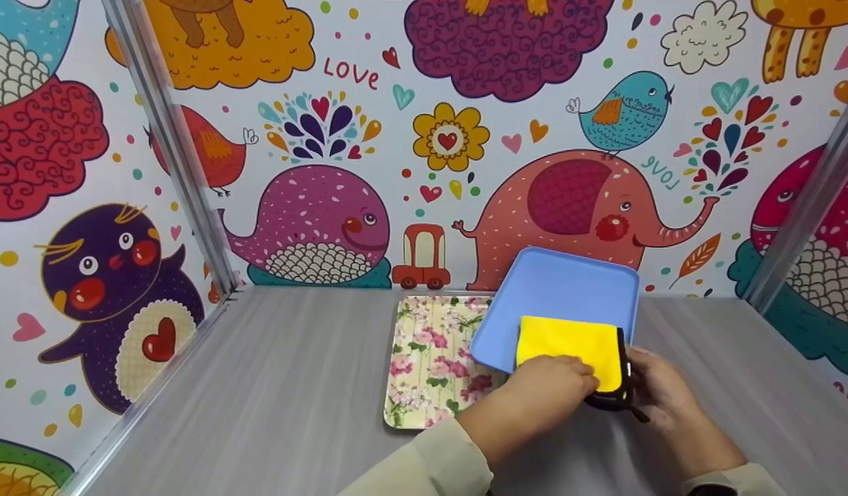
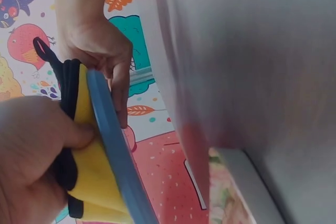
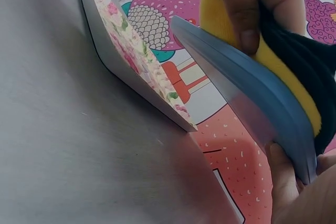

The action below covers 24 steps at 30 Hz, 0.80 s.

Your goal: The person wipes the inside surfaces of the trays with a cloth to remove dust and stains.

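Note:
A blue tray is held up tilted, partly over the floral tray. On its inner face lies a folded yellow cloth with a dark edging and a small loop. My left hand grips the cloth against the tray; in the left wrist view its thumb lies on the yellow side. The right hand holds the blue tray's near right edge. In the right wrist view, the right fingers reach round the tray's underside, while the left hand is on the cloth.
The floral tray lies flat on the grey table, near the back wall printed with cartoon animals. Metal posts stand at the table's back corners, and a printed side panel bounds the left.

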Tool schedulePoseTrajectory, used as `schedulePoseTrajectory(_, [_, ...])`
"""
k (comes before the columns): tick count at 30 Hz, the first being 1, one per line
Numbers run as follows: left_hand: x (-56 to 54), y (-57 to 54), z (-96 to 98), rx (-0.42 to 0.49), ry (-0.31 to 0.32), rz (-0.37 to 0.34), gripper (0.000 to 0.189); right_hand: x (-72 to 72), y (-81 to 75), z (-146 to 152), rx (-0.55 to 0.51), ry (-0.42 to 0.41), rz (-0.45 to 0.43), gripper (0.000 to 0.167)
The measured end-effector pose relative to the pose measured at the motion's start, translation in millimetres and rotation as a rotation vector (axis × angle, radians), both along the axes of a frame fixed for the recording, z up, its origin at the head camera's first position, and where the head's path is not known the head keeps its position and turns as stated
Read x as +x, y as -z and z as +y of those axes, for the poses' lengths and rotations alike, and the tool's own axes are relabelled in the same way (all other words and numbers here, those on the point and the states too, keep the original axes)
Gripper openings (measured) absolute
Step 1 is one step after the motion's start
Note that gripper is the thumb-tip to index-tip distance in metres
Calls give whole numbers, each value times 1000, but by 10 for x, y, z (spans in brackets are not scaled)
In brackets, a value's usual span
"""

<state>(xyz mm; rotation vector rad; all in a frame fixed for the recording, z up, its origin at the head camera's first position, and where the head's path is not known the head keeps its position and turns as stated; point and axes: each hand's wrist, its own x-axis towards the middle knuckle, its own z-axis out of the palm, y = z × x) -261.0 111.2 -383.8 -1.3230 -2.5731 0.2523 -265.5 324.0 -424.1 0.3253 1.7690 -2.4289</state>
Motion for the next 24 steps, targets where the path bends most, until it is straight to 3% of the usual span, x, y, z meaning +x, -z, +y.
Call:
schedulePoseTrajectory(8, [-120,1,-65,-43,-49,-9,52,19,-8,-22,-58,38,-41,26])
schedulePoseTrajectory(14, [-221,-4,-120,-89,-99,-16,57,38,-15,-15,-42,65,-63,20])
schedulePoseTrajectory(24, [-369,17,-197,-68,-163,-45,59,24,-28,-40,-1,75,-27,23])
